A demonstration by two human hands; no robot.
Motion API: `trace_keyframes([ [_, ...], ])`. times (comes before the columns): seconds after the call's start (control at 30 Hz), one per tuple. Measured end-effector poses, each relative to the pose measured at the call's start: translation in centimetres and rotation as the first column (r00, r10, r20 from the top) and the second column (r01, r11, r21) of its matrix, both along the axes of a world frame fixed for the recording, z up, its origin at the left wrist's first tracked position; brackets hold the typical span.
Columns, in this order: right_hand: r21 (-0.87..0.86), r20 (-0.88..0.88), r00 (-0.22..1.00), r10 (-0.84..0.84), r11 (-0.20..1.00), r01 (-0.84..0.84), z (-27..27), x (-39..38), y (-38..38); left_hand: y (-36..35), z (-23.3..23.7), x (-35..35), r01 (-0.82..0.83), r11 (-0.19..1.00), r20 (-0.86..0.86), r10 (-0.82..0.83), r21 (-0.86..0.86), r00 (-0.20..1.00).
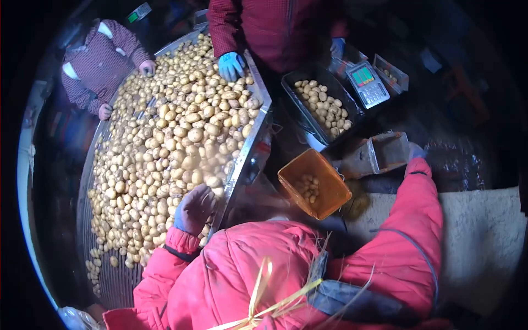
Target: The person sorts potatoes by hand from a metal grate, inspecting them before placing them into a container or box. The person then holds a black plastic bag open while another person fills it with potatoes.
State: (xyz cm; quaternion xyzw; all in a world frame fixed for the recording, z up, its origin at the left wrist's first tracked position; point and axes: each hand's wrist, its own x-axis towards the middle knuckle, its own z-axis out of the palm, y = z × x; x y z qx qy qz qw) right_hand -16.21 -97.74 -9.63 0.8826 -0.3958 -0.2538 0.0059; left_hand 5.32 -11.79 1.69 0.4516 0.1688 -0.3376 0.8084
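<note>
My left hand (195, 209), in a dusty purple-grey glove, rests over the potatoes (170, 148) at the near end of the metal sorting table (250, 137). Its fingers are stretched out, and I see nothing gripped in it. Far to the right, my right hand (417, 151) holds the outer rim of a translucent plastic bin (389, 149); the fingers are partly hidden. Between my arms stands an orange bin (314, 170) with several potatoes at its bottom.
Across the table, a person in dark red has a blue-gloved hand (231, 66) on the potatoes. Another person (99, 66) works at the far left. A black crate (289, 88) of potatoes stands beside a digital scale (367, 85) and a small clear bin (399, 80).
</note>
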Motion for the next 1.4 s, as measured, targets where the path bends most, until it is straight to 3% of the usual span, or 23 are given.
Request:
trace_keyframes([
  [0.03, 0.138, 0.102, 0.98, -0.173, 0.978, 0.159, 0.1, 1.6, 2.1, 0.7, 0.4, -0.1, -0.024, 1.0, 0.031, 0.024, 0.013, 0.999],
  [0.07, 0.433, 0.277, 0.774, -0.57, 0.793, 0.429, 0.1, 3.2, 5.2, 1.3, 0.8, -0.2, -0.042, 0.999, 0.039, 0.042, 0.011, 0.998],
  [0.1, 0.627, 0.253, 0.574, -0.778, 0.584, 0.516, 0.1, 5.0, 8.9, 2.2, 1.1, -0.5, -0.087, 0.995, 0.092, 0.082, 0.045, 0.992],
  [0.13, 0.68, 0.203, 0.574, -0.793, 0.536, 0.5, -0.2, 6.8, 12.6, 3.3, 1.2, -1.0, -0.136, 0.988, 0.146, 0.123, 0.079, 0.982],
  [0.17, 0.54, 0.279, 0.907, -0.316, 0.833, 0.124, -4.4, 8.4, 12.9, 5.1, 0.5, -1.7, -0.142, 0.985, 0.305, 0.107, 0.093, 0.946],
  [0.2, 0.247, 0.332, 0.909, 0.25, 0.907, -0.34, -9.1, 9.9, 12.7, 7.5, -0.9, -1.8, -0.138, 0.968, 0.414, 0.041, 0.208, 0.909],
  [0.27, 0.377, 0.258, 0.952, 0.162, 0.891, -0.254, 2.5, 16.0, 27.2, 9.9, 0.6, -3.5, -0.392, 0.882, 0.277, 0.321, 0.262, 0.906],
  [0.33, 0.487, 0.407, 0.873, 0.268, 0.745, -0.456, 5.7, 21.3, 35.8, 13.6, 0.3, -5.6, -0.508, 0.756, 0.339, 0.391, 0.413, 0.856],
  [0.4, 0.237, 0.761, 0.516, 0.393, 0.573, -0.785, 6.5, 24.9, 43.5, 20.5, -3.9, -8.7, -0.551, 0.437, 0.572, 0.096, 0.711, 0.815],
  [0.43, 0.203, 0.792, 0.436, 0.428, 0.488, -0.849, 8.6, 26.4, 47.7, 22.3, -4.9, -10.2, -0.689, 0.498, 0.53, 0.441, 0.527, 0.725],
  [0.47, 0.166, 0.817, 0.355, 0.454, 0.405, -0.899, 10.4, 27.7, 51.9, 24.7, -7.0, -11.9, -0.712, 0.392, 0.574, 0.422, 0.583, 0.702],
  [0.5, 0.03, 0.857, 0.186, 0.48, 0.314, -0.949, 10.2, 29.0, 55.7, 24.0, -5.4, -13.4, -0.727, 0.365, 0.579, 0.442, 0.582, 0.685],
  [0.53, -0.111, 0.873, 0.013, 0.487, 0.224, -0.968, 9.9, 30.1, 59.1, 22.6, -4.2, -15.0, -0.659, 0.181, 0.609, 0.266, 0.73, 0.747],
  [0.57, -0.11, 0.851, -0.013, 0.525, 0.155, -0.982, 10.2, 30.8, 62.3, 21.4, -3.2, -16.2, -0.575, -0.035, 0.575, 0.09, 0.817, 0.813],
  [0.6, -0.107, 0.828, -0.04, 0.559, 0.088, -0.99, 10.4, 31.1, 65.2, 21.5, -3.3, -17.5, -0.576, -0.052, 0.578, 0.108, 0.816, 0.809],
  [0.67, -0.201, 0.716, -0.108, 0.69, 0.055, -0.978, 9.5, 31.4, 70.7, 21.6, -3.7, -20.3, -0.462, -0.221, 0.464, -0.047, 0.859, 0.885],
  [0.7, -0.106, 0.668, -0.032, 0.744, 0.052, -0.993, 9.0, 31.7, 73.1, 21.7, -4.4, -21.5, -0.461, -0.214, 0.471, -0.006, 0.861, 0.882],
  [0.8, -0.103, 0.539, 0.021, 0.842, 0.09, -0.991, 7.8, 33.0, 77.1, 22.4, -6.6, -24.3, -0.433, -0.404, 0.401, -0.168, 0.806, 0.901],
  [0.9, -0.101, 0.433, -0.037, 0.901, 0.008, -0.995, 8.0, 35.3, 76.5, 22.3, -6.2, -24.5, -0.441, -0.322, 0.469, 0.009, 0.838, 0.883],
  [0.97, -0.069, 0.322, -0.063, 0.945, -0.043, -0.997, 9.2, 36.7, 76.0, 22.6, -6.5, -24.7, -0.448, -0.338, 0.475, -0.004, 0.827, 0.88],
  [1.2, -0.076, 0.245, 0.002, 0.97, 0.021, -0.997, 9.0, 42.1, 74.4, 22.0, -5.6, -24.3, -0.407, -0.351, 0.432, -0.007, 0.843, 0.902],
  [1.33, -0.312, 0.342, -0.04, 0.939, 0.073, -0.947, 7.1, 45.0, 72.4, 21.7, -5.6, -24.3, -0.419, -0.334, 0.447, 0.01, 0.844, 0.894],
  [1.4, -0.294, 0.39, 0.07, 0.918, 0.197, -0.935, 6.6, 46.4, 72.6, 21.7, -5.4, -24.2, -0.398, -0.375, 0.426, -0.009, 0.838, 0.905],
])
